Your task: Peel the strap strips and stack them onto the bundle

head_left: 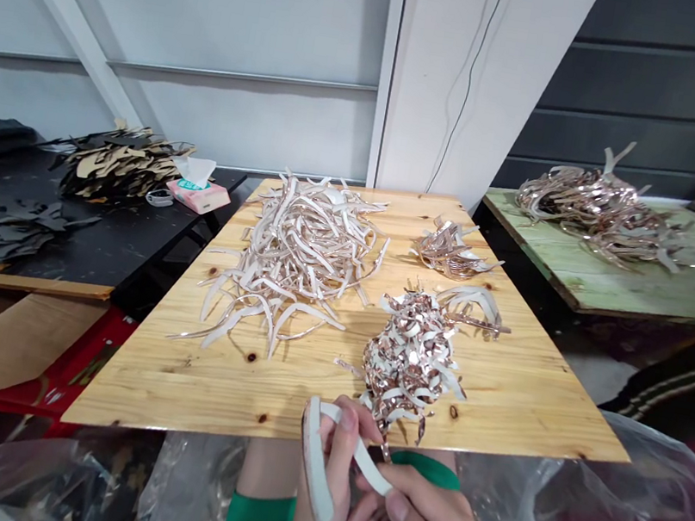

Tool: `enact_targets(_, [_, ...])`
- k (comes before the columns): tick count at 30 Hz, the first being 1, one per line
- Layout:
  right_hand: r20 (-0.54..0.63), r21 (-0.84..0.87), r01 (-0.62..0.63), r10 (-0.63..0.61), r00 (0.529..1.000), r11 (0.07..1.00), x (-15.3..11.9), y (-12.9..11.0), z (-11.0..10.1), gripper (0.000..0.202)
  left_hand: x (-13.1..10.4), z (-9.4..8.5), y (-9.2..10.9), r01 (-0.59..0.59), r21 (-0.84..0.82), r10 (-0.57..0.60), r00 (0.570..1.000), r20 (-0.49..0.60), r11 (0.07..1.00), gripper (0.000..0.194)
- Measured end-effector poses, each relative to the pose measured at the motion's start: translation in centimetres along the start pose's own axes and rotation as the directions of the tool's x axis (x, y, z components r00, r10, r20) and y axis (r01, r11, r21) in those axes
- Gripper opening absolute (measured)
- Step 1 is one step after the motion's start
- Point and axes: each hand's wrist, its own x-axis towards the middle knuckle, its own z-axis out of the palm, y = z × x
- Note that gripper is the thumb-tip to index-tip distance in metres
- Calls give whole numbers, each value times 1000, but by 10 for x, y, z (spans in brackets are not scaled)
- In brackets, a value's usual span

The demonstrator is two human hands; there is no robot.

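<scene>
Over my lap at the table's front edge, my left hand grips a curved strip, pale on one face and darker along its edge, bent over the thumb. My right hand pinches the strip's other end between thumb and fingers. Just beyond the hands lies a heap of small shiny rose-gold and white scraps. To the left is a large loose pile of similar long strips. Behind the scraps sit a small bundle of rose-gold strips and a few pale curved strips.
The wooden table has a dark table on its left, bearing black and tan cut pieces and a tissue box. A green table with more shiny strips stands right. Clear plastic hangs below.
</scene>
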Motion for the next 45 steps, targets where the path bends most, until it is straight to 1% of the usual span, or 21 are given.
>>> enact_targets(2, [-3,-8,-9,9,1000,1000,0,0,0,33,1,0,0,-10,-42,10,1000,2,999,51])
enact_targets(3, [-23,-15,-13,12,1000,1000,1,1,0,33,1,0,0,-8,-71,8,1000,6,997,50])
enact_targets(5, [-96,-20,-23,21,995,1000,1,3,0,30,2,-1,-1,-12,-122,13,1000,6,992,50])
enact_targets(6, [-158,-18,-32,29,987,999,1,4,0,28,3,-1,-2,-19,-142,20,1000,7,990,49])
enact_targets(8, [-289,-13,-52,46,956,999,2,5,0,24,4,-1,-5,-31,-169,34,999,13,985,48])
enact_targets(10, [-378,-9,-66,58,924,998,3,5,1,23,5,-1,-7,-25,-190,30,999,22,981,48])
enact_targets(15, [-496,-19,-92,70,866,996,4,3,7,30,3,3,-8,-23,-217,29,999,24,976,48])
enact_targets(22, [-530,-125,-81,2,848,989,5,9,10,32,2,3,-8,-30,-212,37,999,28,977,47])
enact_targets(27, [-559,-135,-94,2,829,986,6,10,10,33,4,0,-15,-60,-190,66,997,28,980,46])
enact_targets(30, [-563,-115,-109,25,826,987,5,9,11,33,5,-3,-20,-86,-172,101,992,76,981,45])
enact_targets(33, [-552,-93,-128,55,832,987,4,9,12,34,4,-3,-20,-85,-169,104,989,104,982,45])
enact_targets(36, [-523,-94,-134,66,850,986,4,8,11,36,1,0,-16,-53,-194,67,996,66,980,45])
enact_targets(38, [-493,-101,-136,69,867,986,4,7,10,38,0,2,-14,-36,-203,49,997,60,979,46])
enact_targets(42, [-458,-78,-171,117,881,982,4,6,8,43,0,0,-13,-68,-157,81,993,80,985,49])
enact_targets(45, [-446,-37,-182,147,883,983,3,8,7,44,1,0,-13,-58,-126,66,996,59,990,52])
